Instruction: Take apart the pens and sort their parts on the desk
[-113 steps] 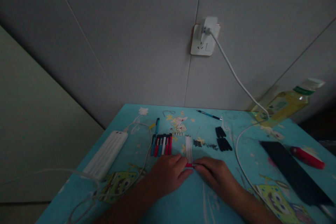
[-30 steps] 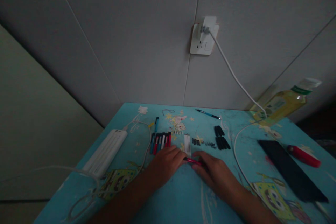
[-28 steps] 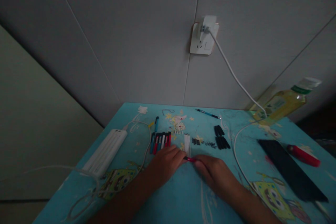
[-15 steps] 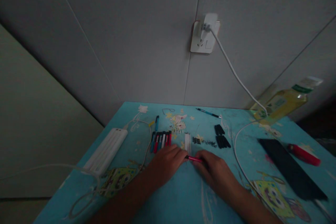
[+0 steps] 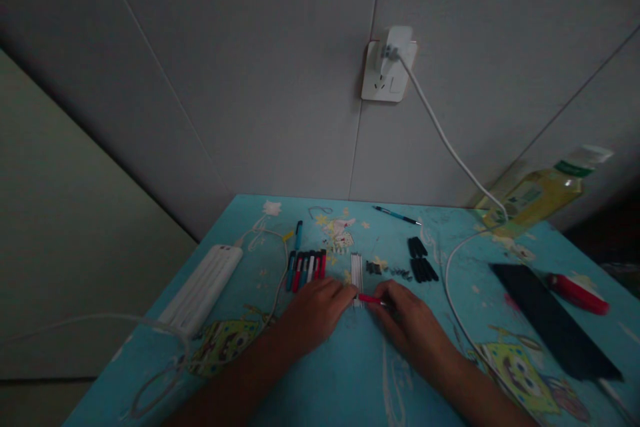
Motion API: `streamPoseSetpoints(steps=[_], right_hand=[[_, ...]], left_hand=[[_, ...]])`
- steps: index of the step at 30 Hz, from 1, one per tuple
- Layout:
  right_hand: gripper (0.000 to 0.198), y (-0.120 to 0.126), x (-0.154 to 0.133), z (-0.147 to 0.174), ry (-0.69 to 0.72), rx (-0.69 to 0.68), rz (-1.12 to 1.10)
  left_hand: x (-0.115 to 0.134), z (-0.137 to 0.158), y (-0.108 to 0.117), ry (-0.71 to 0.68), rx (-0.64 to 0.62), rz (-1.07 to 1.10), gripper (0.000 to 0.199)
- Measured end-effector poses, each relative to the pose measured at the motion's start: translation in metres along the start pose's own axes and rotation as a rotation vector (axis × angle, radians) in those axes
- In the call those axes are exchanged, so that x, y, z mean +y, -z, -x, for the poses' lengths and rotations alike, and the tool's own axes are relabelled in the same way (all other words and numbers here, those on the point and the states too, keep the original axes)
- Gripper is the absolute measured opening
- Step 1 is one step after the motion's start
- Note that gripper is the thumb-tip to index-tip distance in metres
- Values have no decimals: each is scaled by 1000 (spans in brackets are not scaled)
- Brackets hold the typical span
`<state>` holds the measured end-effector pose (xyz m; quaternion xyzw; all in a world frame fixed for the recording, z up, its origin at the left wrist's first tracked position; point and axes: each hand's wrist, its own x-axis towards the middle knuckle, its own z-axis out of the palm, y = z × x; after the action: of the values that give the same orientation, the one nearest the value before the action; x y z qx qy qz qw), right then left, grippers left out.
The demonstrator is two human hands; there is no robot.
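Note:
A red pen barrel (image 5: 371,299) lies level between my two hands. My right hand (image 5: 407,317) is closed round its right end. At the left end, my left hand (image 5: 317,310) pinches with thumb and forefinger; its fingertips hide what is there. Just beyond the hands lie several thin white pen refills (image 5: 357,268). To their left stands a row of blue, red and white pen barrels (image 5: 307,268), with one blue barrel (image 5: 299,235) above. Small dark parts (image 5: 373,267), springs (image 5: 400,273) and black grips (image 5: 424,271) are laid out to the right.
A white power strip (image 5: 203,288) and its cable occupy the left side. At the back lies a blue and black pen (image 5: 397,215). On the right are a yellow liquid bottle (image 5: 545,197), a dark flat slab (image 5: 555,320), a red object (image 5: 577,293) and a white cable (image 5: 449,277) from the wall socket (image 5: 383,73).
The black tip seen at the barrel's left end is no longer clearly visible. Both hands stay nearly in place, the right fingers shifting slightly on the barrel.

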<state>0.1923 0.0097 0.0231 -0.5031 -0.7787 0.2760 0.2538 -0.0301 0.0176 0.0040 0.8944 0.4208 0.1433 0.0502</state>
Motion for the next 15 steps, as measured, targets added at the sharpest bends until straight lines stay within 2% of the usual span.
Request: streamPoseSetpoints(steps=[5,10,15], right_hand=[[20,12,-3,-4,-31,12,-160],[24,29,1,-9,-116,51,-222],[29,41,6,-11,-148,-3,-246]], left_hand=[[0,0,6,37,-3,-42,30],[0,1,9,73,10,-61,50],[-1,2,7,98,4,-93,51]])
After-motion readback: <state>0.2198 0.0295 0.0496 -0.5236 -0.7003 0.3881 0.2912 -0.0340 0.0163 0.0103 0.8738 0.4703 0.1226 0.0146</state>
